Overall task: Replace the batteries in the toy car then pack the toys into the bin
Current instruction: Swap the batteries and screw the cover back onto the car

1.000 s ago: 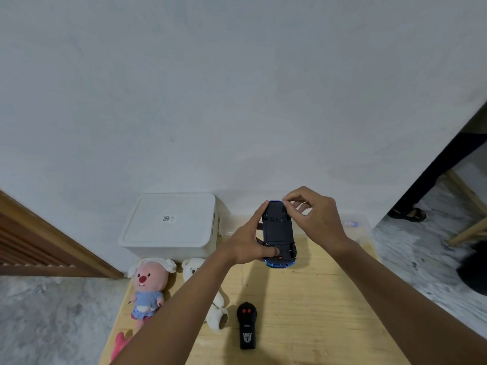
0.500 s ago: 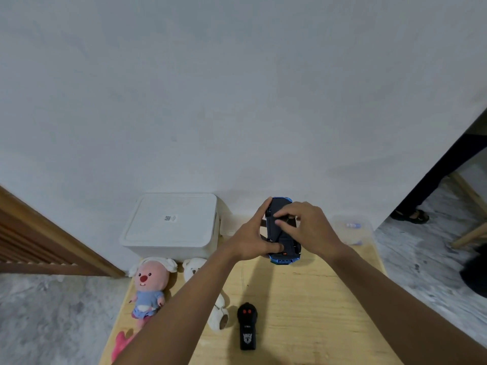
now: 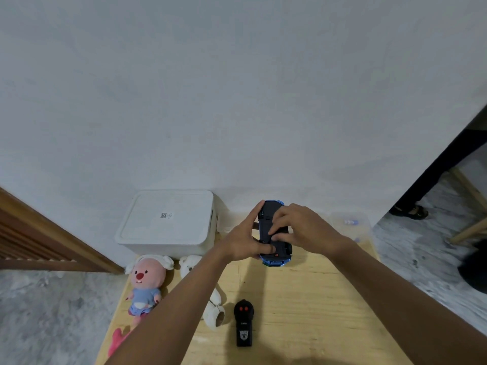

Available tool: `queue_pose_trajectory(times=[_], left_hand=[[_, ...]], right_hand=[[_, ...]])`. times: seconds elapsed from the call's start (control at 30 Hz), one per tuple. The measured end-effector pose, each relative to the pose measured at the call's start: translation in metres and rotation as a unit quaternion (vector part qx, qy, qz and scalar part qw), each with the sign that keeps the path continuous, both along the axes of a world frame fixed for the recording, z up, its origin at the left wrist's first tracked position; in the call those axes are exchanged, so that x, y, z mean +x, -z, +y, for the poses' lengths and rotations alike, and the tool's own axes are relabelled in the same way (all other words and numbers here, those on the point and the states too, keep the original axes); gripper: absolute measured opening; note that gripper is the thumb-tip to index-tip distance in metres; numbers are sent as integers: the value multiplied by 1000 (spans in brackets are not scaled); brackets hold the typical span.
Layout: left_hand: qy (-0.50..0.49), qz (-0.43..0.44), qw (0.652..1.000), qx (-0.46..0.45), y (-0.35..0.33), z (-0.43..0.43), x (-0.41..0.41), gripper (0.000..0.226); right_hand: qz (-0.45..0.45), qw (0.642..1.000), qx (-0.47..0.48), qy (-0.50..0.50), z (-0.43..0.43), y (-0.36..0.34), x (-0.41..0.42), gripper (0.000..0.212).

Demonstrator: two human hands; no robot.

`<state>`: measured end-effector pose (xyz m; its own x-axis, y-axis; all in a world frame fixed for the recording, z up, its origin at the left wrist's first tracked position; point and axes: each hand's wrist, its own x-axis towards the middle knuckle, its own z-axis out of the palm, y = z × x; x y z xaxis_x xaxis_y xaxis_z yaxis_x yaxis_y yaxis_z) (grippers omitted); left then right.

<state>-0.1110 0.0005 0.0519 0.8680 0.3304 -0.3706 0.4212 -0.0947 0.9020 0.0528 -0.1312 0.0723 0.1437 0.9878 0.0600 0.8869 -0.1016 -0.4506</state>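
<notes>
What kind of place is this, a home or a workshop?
Most likely a room in a home: a small wooden table against a plain white wall, a pink plush toy lying on it near a lidded white bin, and a marbled stone floor.

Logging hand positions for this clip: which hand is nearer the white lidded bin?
Left. The left hand grips the toy car on the side facing the white lidded bin; the right hand holds the car's opposite side, farther from the bin.

Plain white wall (image 3: 237,88); grey mottled floor (image 3: 47,312); pale wooden table (image 3: 303,299).
</notes>
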Motion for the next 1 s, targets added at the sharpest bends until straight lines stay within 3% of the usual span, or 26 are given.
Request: queue_pose_trajectory(times=[0.13, 0.23, 0.4, 0.57, 0.67, 0.8, 0.87, 1.0], left_hand=[[-8, -11, 1000, 1, 0, 0, 1, 112], [-8, -15, 1000, 9, 1, 1, -1, 111], [7, -16, 1000, 19, 4, 1, -2, 114], [10, -23, 999, 37, 4, -3, 1, 114], [5, -42, 998, 35, 3, -6, 2, 114], [-3, -79, 997, 25, 2, -8, 3, 112], [-18, -87, 996, 14, 2, -8, 2, 105], [-89, -101, 990, -37, 4, -6, 4, 70]], right_hand=[[-29, 999, 13, -7, -1, 0, -1, 5], [76, 993, 53, 78, -7, 2, 5, 7], [185, 956, 88, 210, -8, 3, -2, 37], [121, 955, 51, 265, -8, 9, -23, 20], [68, 964, -27, 254, -10, 19, -29, 46], [138, 960, -13, 244, -7, 24, -30, 60], [164, 955, 4, 247, -7, 22, -29, 60], [250, 934, 43, 253, -9, 15, -25, 55]])
